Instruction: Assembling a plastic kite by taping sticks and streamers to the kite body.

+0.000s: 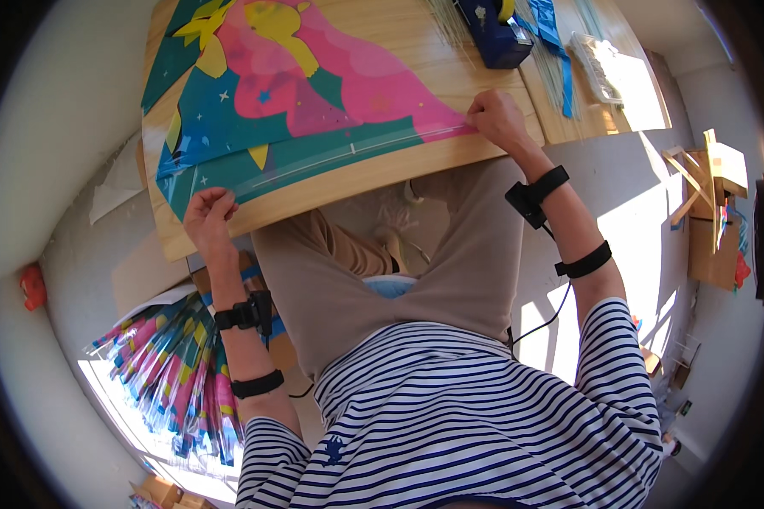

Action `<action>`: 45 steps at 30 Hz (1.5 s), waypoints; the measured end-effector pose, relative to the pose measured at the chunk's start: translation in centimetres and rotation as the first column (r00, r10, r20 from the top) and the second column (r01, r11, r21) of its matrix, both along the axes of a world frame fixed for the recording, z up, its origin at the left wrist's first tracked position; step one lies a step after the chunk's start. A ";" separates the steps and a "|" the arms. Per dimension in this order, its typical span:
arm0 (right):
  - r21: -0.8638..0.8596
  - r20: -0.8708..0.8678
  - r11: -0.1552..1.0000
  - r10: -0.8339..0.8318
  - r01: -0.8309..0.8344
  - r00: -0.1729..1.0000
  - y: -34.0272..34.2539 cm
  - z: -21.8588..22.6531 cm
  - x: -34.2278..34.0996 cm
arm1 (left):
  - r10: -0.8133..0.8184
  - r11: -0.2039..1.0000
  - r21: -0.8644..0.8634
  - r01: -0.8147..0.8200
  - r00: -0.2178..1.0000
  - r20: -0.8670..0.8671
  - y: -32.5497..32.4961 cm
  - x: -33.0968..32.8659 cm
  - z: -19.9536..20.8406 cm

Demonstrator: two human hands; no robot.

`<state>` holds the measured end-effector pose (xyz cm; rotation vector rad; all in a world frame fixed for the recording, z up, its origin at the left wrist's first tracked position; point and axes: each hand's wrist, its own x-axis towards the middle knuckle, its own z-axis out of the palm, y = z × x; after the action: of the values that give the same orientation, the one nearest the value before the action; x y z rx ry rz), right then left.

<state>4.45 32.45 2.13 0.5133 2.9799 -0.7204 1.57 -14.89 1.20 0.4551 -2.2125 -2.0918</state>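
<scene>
Inspecting the wooden table (443, 72), we find 1 colourful sheet (369, 89) on it, a clear strip (352, 150) along its near edge. Left hand (210, 219) and right hand (498, 119), fingers pinched, sit at the strip's 2 ends; we cannot tell what each grips.

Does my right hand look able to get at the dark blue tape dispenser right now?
Probably yes: the right hand, at a pink corner of the colourful sheet, is close to the tape dispenser, with only bare tabletop between them.
</scene>
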 end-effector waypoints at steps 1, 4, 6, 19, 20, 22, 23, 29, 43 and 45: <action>0.009 -0.003 1.000 0.002 -0.001 1.000 -0.1 0.0 0.0 | 0.000 1.000 -0.012 0.000 1.000 0.000 0.1 0.0 0.0; 0.030 -0.009 1.000 0.004 -0.004 1.000 -0.3 -0.1 0.1 | -0.011 1.000 -0.005 0.011 1.000 0.000 -0.1 -0.1 -0.4; 0.035 -0.008 0.999 0.002 -0.001 1.000 -0.4 -0.1 0.1 | -0.010 1.000 -0.002 0.010 1.000 0.007 -0.1 -0.1 -0.5; 0.161 -0.090 0.984 0.095 -0.080 0.991 -0.4 -0.2 0.3 | -0.030 1.000 -0.005 0.030 1.000 0.005 0.1 -0.5 -0.8; 0.178 -0.103 0.980 0.103 -0.084 0.989 -0.5 -0.4 0.3 | -0.023 1.000 -0.010 0.023 1.000 0.005 0.0 -0.5 -0.9; 0.213 -0.125 0.973 0.118 -0.089 0.985 -0.6 -0.6 0.3 | -0.009 1.000 -0.017 0.009 1.000 0.004 0.0 -0.5 -1.2; 0.226 -0.137 0.970 0.127 -0.094 0.982 -0.7 -0.8 0.3 | -0.010 1.000 -0.015 0.010 1.000 -0.003 0.0 -0.5 -1.1; 0.301 -0.059 0.952 0.074 -0.053 0.996 -1.2 -0.8 0.4 | 0.014 0.998 -0.066 -0.013 1.000 0.018 0.8 -0.5 -0.8; 0.286 -0.118 0.957 0.085 -0.048 0.989 -1.3 -0.6 0.6 | 0.016 0.995 -0.099 -0.012 0.999 0.046 1.2 -0.6 -1.0; 0.272 -0.115 0.961 0.078 -0.044 0.990 -1.3 -0.6 0.7 | 0.017 0.995 -0.104 -0.012 0.999 0.044 1.2 -0.6 -1.0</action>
<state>5.16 31.19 1.51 0.3965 3.2152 -0.3551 0.95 -13.70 0.18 0.5136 -2.3216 -1.9674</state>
